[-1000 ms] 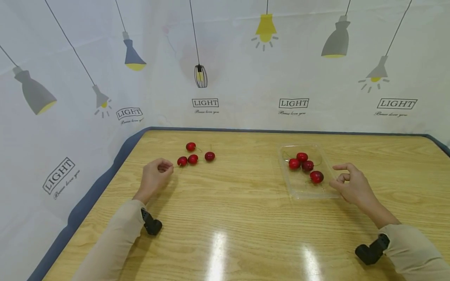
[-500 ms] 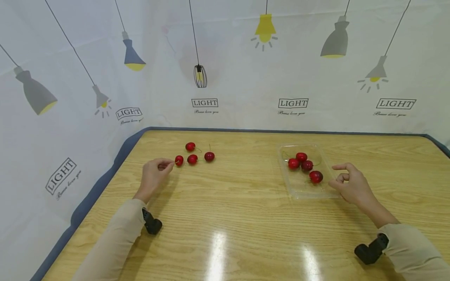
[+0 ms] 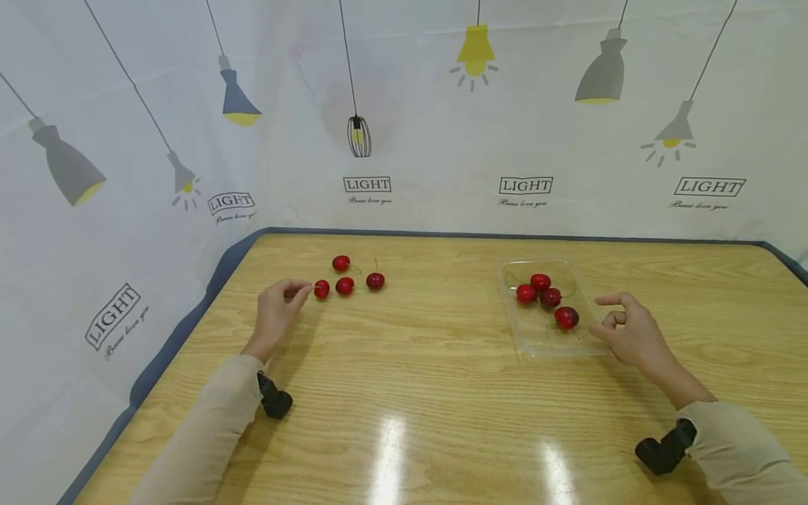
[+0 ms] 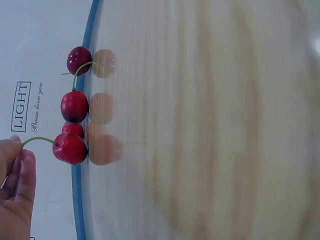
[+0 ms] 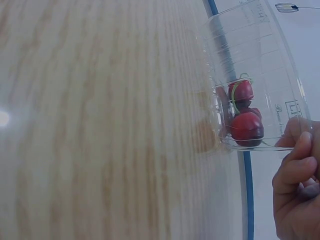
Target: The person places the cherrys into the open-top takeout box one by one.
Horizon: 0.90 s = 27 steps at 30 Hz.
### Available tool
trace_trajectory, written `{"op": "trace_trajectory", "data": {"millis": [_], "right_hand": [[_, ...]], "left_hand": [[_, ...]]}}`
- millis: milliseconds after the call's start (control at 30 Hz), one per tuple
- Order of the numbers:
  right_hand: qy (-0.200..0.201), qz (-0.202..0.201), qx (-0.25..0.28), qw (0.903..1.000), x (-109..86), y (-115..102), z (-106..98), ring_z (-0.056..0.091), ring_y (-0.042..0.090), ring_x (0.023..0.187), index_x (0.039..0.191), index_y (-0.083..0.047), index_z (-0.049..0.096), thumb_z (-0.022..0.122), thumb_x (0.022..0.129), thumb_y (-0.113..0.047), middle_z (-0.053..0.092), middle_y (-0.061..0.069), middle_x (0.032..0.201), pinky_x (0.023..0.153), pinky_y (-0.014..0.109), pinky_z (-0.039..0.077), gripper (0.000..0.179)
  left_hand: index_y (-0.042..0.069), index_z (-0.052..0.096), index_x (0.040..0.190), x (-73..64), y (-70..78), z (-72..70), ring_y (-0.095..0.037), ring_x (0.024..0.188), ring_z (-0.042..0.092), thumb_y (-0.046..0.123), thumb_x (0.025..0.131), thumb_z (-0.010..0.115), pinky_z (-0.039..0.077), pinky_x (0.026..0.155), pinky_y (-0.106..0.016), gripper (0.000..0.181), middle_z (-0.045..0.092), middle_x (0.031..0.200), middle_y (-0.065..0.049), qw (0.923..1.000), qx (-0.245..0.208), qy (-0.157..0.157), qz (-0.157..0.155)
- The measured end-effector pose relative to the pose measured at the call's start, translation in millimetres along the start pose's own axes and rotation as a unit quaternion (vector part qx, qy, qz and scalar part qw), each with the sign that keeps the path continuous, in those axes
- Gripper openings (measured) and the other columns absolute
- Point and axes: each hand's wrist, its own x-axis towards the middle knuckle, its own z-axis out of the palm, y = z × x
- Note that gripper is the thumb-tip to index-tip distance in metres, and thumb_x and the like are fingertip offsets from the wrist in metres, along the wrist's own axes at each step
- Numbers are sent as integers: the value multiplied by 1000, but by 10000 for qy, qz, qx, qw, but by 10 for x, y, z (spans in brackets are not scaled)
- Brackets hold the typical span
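My left hand (image 3: 278, 312) pinches the green stem of a red cherry (image 4: 70, 148) between thumb and fingertips. In the left wrist view that stem arches from the fingertips to the fruit, which sits at the table surface. Three more cherries lie near it: one close beside (image 3: 344, 286), one behind (image 3: 341, 264), and a darker one to the right (image 3: 375, 281). On the right stands a clear plastic container (image 3: 536, 347) holding several cherries (image 5: 247, 128) with stems. The thumb and fingers of my right hand (image 3: 634, 333) grip its right rim.
The wooden table (image 3: 404, 393) has a blue-edged far border, with a white cloth (image 3: 429, 140) printed with lamps behind it and to the left. A black wrist camera (image 3: 274, 398) sits on the left sleeve, another (image 3: 665, 449) on the right.
The left hand's cherry has turned and shifted slightly left, away from its neighbour, with its stem now at the fingertips. The right hand and container stay in place.
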Motion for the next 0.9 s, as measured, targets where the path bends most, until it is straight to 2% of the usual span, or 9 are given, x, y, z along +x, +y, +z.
{"op": "trace_trajectory", "data": {"millis": [200, 533, 667, 900], "right_hand": [[21, -4, -4, 10000, 3, 1, 4, 31, 7, 36, 122, 8, 32, 52, 86, -8, 44, 0, 60, 33, 25, 30, 44], [16, -13, 36, 10000, 0, 2, 5, 31, 7, 37, 122, 8, 32, 51, 86, -8, 44, 0, 60, 33, 25, 31, 44], [48, -29, -2, 10000, 2, 9, 10, 31, 8, 37, 122, 8, 33, 52, 86, -8, 44, 0, 60, 34, 26, 31, 43], [78, -42, -33, 10000, 5, 11, 15, 32, 8, 37, 121, 8, 33, 52, 86, -8, 44, 0, 60, 34, 26, 31, 43]], "left_hand": [[-4, 65, 92, 17, 32, -15, -24, 73, 61, 12, 86, 58, 43, 57, -13, 19, 64, 85, -18, 9995, -257, 3, -181], [-3, 66, 90, 59, 32, -39, -10, 69, 58, 17, 85, 60, 43, 58, -12, 22, 65, 83, -16, 9981, -465, 54, -403], [-2, 66, 92, 62, 49, -51, -11, 72, 59, 20, 85, 60, 44, 60, -12, 24, 65, 85, -15, 9972, -594, 29, -445], [0, 66, 93, 54, 112, -69, -18, 77, 59, 20, 84, 60, 44, 63, -14, 23, 65, 88, -14, 9975, -568, 22, -422]]}}
